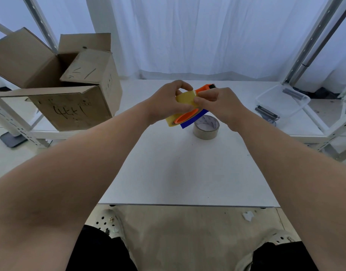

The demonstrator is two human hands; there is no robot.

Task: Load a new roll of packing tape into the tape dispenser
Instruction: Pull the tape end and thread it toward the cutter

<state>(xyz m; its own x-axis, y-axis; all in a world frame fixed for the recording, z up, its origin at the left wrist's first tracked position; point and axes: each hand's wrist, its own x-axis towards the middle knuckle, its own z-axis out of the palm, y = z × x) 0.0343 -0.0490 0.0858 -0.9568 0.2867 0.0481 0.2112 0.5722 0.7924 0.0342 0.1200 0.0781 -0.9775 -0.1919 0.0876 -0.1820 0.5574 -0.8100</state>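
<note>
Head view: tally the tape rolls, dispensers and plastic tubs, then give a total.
Tape rolls: 2 (yellow roll, beige roll)
Dispensers: 1 (orange dispenser)
Plastic tubs: 1 (clear tub)
Total: 4

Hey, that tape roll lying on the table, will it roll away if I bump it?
Probably not: the tape roll lies flat on its end on the table, so a bump should slide it, not roll it. Little tape seems wound around its wide core, so it is likely light. The ring looks stiff enough to pinch.
</note>
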